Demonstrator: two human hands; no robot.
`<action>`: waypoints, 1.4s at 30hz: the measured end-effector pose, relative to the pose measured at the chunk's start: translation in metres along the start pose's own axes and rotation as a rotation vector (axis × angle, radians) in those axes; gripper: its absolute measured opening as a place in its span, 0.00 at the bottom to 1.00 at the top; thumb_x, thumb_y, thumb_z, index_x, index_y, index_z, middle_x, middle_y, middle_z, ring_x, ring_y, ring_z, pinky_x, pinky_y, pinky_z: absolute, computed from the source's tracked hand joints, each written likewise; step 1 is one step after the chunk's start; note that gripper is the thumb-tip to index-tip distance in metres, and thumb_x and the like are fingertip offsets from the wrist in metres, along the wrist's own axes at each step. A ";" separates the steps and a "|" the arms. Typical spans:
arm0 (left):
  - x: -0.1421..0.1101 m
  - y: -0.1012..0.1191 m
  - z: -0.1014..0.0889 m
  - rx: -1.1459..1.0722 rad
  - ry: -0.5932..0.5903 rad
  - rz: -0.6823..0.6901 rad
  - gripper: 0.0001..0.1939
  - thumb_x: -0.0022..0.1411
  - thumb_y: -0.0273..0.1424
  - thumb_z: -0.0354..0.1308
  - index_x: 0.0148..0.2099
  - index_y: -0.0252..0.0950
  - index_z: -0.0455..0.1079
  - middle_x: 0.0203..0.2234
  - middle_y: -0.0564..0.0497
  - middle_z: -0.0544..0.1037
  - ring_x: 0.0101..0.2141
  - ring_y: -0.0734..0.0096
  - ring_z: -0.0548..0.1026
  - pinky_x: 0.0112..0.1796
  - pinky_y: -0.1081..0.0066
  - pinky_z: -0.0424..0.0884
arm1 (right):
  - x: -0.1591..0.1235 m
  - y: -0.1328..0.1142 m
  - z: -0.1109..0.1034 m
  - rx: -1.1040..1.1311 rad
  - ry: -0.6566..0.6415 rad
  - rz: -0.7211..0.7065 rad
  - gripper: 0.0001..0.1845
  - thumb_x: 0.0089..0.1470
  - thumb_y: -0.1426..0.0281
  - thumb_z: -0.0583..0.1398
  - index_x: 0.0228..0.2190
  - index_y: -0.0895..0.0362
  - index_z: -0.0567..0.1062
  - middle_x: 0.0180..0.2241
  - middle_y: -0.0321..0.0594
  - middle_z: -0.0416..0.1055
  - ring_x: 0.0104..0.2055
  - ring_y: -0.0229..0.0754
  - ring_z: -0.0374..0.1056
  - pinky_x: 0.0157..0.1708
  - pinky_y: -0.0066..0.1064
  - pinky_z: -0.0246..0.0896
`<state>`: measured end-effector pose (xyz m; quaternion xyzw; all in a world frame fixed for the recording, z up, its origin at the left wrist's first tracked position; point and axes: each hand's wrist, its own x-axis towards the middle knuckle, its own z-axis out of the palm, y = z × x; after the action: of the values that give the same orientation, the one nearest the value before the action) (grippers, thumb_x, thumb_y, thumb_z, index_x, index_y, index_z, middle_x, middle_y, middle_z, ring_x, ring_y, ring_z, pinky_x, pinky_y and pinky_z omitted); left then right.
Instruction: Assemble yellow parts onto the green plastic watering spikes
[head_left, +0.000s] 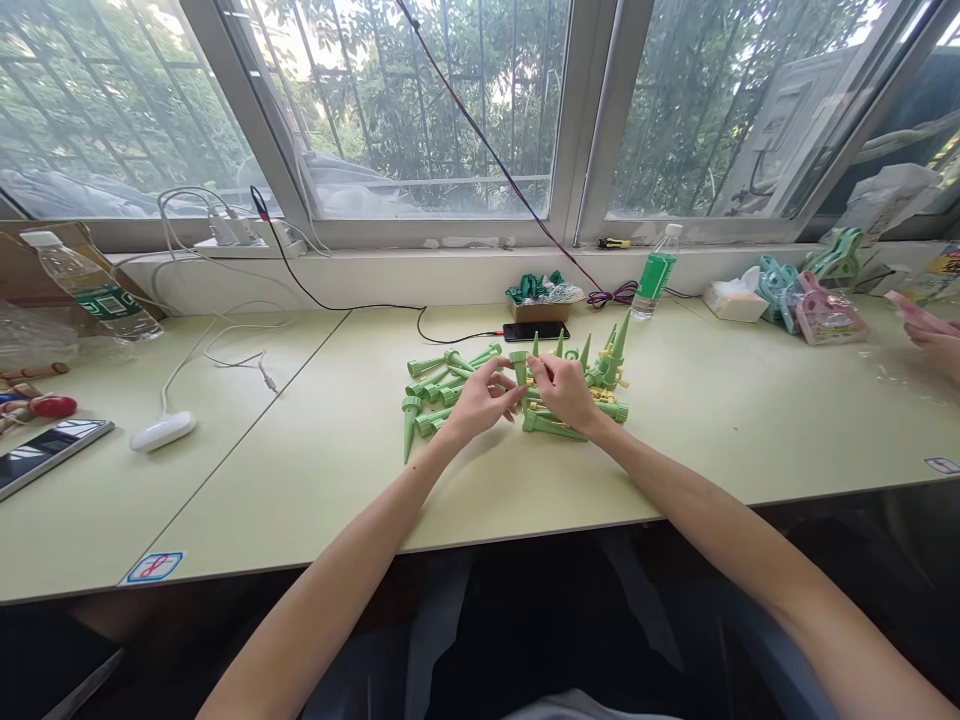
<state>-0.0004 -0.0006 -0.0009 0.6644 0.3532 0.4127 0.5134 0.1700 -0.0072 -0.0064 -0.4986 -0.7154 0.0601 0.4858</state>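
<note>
Both hands meet over the middle of the table. My left hand [484, 398] has its thumb and fingers around a light-green plastic watering spike [519, 366], its wide ribbed cap upward. Close against that spike, my right hand [564, 390] is closed in a pinch; what lies between its fingertips is hidden. Left of the hands is a loose pile of similar green spikes [431, 392], one pointing toward the front edge. To the right, more green spikes [616, 352] stand point up, with small yellow pieces [604, 395] among them. One green spike [551, 426] lies below my right hand.
Behind the work lie a black phone [536, 332] on a cable and a small box [538, 311] of green wrapped things. A bottle [655, 272], a tissue box [735, 300] and bagged clips [825, 312] stand right. Another person's hand [934, 340] shows far right. A white mouse-shaped device [163, 431] lies left.
</note>
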 end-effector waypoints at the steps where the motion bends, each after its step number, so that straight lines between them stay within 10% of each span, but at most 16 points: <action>1: 0.000 -0.001 0.000 0.028 0.009 0.027 0.26 0.52 0.40 0.70 0.49 0.39 0.64 0.28 0.54 0.73 0.23 0.74 0.74 0.23 0.72 0.74 | 0.000 -0.001 0.000 0.010 -0.004 0.002 0.27 0.67 0.54 0.48 0.19 0.53 0.54 0.15 0.31 0.53 0.19 0.35 0.46 0.24 0.32 0.43; 13: -0.003 0.003 0.003 0.252 0.146 0.232 0.20 0.55 0.36 0.67 0.48 0.42 0.66 0.22 0.58 0.71 0.20 0.77 0.67 0.24 0.76 0.64 | 0.001 -0.001 -0.002 0.081 -0.029 0.010 0.28 0.66 0.51 0.47 0.20 0.55 0.60 0.19 0.36 0.63 0.21 0.36 0.54 0.25 0.31 0.46; 42: 0.007 0.011 0.000 -0.480 -0.017 -0.250 0.22 0.58 0.50 0.61 0.40 0.36 0.66 0.22 0.51 0.73 0.21 0.71 0.72 0.22 0.72 0.69 | -0.003 -0.003 -0.002 0.138 -0.099 -0.077 0.23 0.66 0.55 0.48 0.23 0.54 0.56 0.19 0.30 0.51 0.23 0.35 0.47 0.25 0.28 0.47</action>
<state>0.0032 0.0027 0.0110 0.4782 0.3203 0.4125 0.7061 0.1696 -0.0114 -0.0057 -0.4326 -0.7513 0.1150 0.4849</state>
